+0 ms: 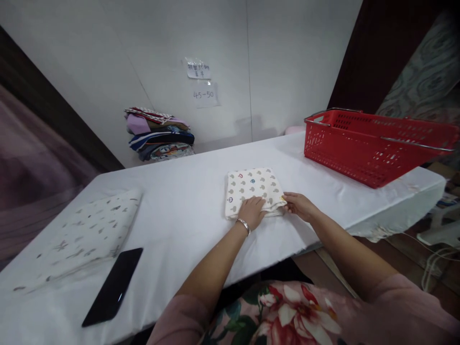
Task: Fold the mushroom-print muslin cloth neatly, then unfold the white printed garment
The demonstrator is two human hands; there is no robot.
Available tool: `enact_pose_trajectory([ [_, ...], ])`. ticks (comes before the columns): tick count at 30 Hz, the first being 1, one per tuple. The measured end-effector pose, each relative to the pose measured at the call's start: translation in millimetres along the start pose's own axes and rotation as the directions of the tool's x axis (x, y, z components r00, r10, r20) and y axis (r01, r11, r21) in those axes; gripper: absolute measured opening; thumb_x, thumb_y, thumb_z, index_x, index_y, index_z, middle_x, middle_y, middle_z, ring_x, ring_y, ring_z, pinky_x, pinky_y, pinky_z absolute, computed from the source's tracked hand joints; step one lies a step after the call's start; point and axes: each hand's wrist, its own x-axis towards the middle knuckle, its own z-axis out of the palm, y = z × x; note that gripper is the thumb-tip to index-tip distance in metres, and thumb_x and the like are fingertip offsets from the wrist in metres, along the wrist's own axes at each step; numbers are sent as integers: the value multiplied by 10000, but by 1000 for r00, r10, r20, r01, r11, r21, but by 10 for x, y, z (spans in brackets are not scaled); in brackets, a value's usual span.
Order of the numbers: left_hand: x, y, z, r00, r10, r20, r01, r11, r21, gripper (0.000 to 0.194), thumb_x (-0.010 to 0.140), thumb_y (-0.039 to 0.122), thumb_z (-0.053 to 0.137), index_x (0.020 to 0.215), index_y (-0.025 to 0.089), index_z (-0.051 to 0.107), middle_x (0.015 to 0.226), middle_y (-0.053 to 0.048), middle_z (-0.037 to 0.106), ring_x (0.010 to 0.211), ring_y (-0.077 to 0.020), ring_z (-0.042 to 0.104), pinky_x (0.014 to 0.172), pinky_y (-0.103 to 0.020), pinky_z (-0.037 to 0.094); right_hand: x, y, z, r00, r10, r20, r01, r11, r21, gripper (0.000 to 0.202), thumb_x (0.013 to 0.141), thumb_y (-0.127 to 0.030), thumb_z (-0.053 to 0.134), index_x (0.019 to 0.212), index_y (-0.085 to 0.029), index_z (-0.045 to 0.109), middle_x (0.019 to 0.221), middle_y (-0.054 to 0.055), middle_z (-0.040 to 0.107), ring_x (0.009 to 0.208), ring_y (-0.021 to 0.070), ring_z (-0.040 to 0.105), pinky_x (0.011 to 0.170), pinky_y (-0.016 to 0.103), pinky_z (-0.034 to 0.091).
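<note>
Left of its fingertips, folded cloth [256, 184] is being pinched by the right hand [300, 206]! Under the left hand [252, 213], fingers close-set, it's being pressed.

1. Middle cloth [257, 188]: cream, rows of grey-beige mushroom shapes, a few picked out in red, blue and yellow.
2. Far-left cloth [95, 227]: white, scattered small brown and grey motifs.
3. Tablecloth [172, 211]: plain white.
4. Basket [345, 152]: red; handles [413, 143] silver.
5. Phone [114, 287]: black.
6. Shirt [287, 314]: pink, red-and-white flowers, green leaves.
7. Bracelet [246, 226]: silver.
</note>
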Motion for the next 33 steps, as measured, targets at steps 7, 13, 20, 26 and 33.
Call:
enact_pose_trajectory([
  [7, 2, 36, -29, 999, 38, 31, -40, 998, 57, 446, 803, 237, 531, 1246, 226, 478, 1305, -77, 506, 1213, -268, 421, 990, -436, 333, -28, 3, -29, 998, 42, -54, -48, 993, -105, 533, 773, -227, 619, 1274, -162, 450, 636, -4, 617, 491, 92, 554, 427, 181, 371],
  [13, -73, 18, -48, 998, 47, 37, -49, 996, 70, 483, 763, 95, 465, 1232, 206, 491, 1297, -78, 518, 1220, -248, 423, 992, -421, 335, -41, 58, -28, 995, 75, -70, -88, 978, -191, 608, 772, -238, 612, 1327, -128, 390, 589, -11, 609, 427, 86, 501, 388, 182, 323],
  [20, -225, -77, -99, 999, 15, -35, -14, 1000, 16, 437, 802, 263, 529, 1235, 218, 487, 1312, -80, 512, 1238, -257, 418, 1032, -438, 318, -25, 38, -15, 997, 23, -80, -49, 942, -332, 575, 763, -371, 623, 1268, -139, 477, 626, 7, 617, 462, 102, 534, 395, 193, 333],
  [26, -373, -332, -175, 999, -33, -43, 34, 999, 19, 433, 820, 313, 550, 1237, 212, 497, 1325, -99, 506, 1259, -269, 412, 1057, -463, 299, 25, 123, 33, 991, -78, -110, 35, 936, -351, 622, 763, -399, 602, 1290, -110, 441, 577, -22, 564, 437, 103, 484, 374, 212, 310],
  [33, -496, -498, -256, 998, 13, -62, -11, 999, 33, 376, 829, 236, 534, 1204, 222, 518, 1339, -80, 502, 1247, -235, 437, 1071, -434, 315, 46, 81, 49, 995, -71, -76, 47, 957, -287, 659, 749, -366, 605, 1324, -126, 389, 566, -38, 551, 437, 106, 490, 391, 213, 305],
])
